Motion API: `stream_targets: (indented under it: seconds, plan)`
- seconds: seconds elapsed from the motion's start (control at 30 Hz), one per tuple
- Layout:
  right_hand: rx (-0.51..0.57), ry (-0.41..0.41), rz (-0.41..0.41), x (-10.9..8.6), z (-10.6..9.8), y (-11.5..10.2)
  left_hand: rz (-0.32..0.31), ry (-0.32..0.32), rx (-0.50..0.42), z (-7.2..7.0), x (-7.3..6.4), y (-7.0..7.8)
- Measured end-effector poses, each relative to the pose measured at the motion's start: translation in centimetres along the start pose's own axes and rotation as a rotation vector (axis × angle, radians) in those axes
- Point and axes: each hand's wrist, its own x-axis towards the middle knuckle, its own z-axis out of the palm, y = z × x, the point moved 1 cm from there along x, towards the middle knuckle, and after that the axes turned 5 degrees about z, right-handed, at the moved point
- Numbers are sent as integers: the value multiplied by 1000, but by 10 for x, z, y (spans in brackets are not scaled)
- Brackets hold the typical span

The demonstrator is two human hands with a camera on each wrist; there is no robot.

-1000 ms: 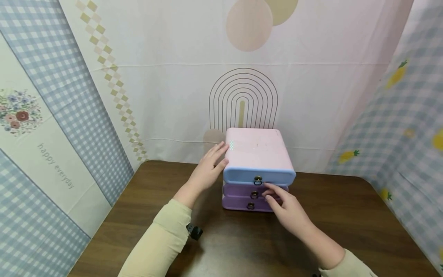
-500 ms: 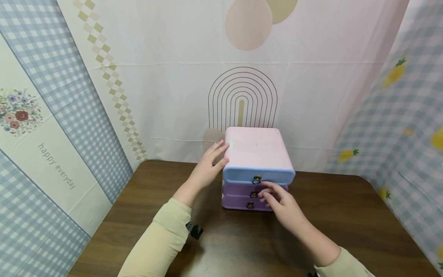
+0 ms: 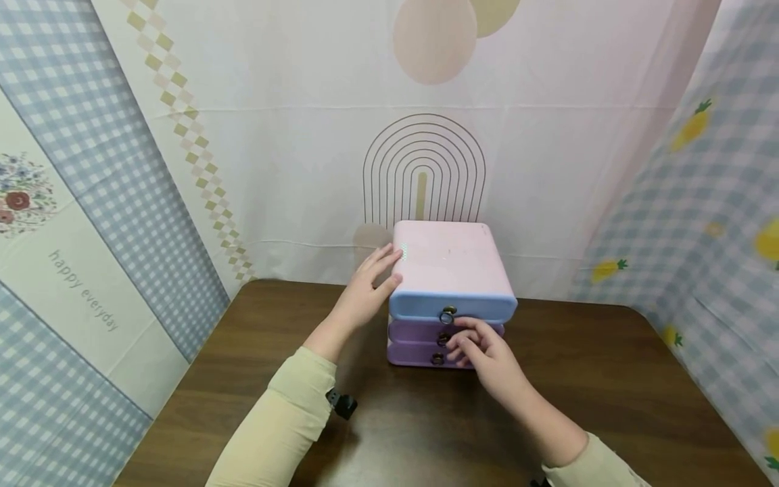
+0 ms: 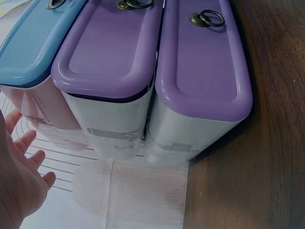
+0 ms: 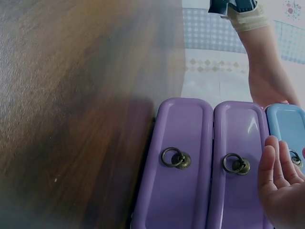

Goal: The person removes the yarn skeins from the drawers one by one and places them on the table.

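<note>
A small drawer cabinet (image 3: 447, 260) with a pale pink top stands on the table. Its top drawer (image 3: 420, 308) is blue, and below it are two purple drawers (image 4: 107, 43). Each front carries a bronze ring pull. My left hand (image 3: 359, 294) lies against the cabinet's upper left side with fingers extended. At the blue drawer's ring pull (image 3: 447, 316) is my right hand (image 3: 489, 358), its index fingertip beside or touching the ring. The other right fingers bend loosely in front of the purple drawers. In the right wrist view my right fingers (image 5: 281, 164) partly cover that ring.
The brown wooden table (image 3: 389, 433) extends in front of the cabinet and to both sides. Behind it hangs a white patterned cloth (image 3: 292, 169). Checked cloths hang at the left (image 3: 79, 122) and right (image 3: 700, 223).
My right hand has shifted a little left, bringing its index fingertip up to the blue drawer's ring. My left hand keeps its place on the cabinet's side. The head view has shifted slightly.
</note>
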Motion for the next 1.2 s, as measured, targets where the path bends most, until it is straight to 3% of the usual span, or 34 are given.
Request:
stream_targets:
  seconds: [0.37, 0.67, 1.2]
  plan:
    - [0, 68, 48, 7, 3, -3, -27, -21, -120, 2, 2, -1]
    - [20, 127, 93, 13, 7, -8, -18, -19, -135, 4, 2, -1]
    - [42, 150, 116, 17, 8, -7, -60, -7, -246, 11, 3, -2]
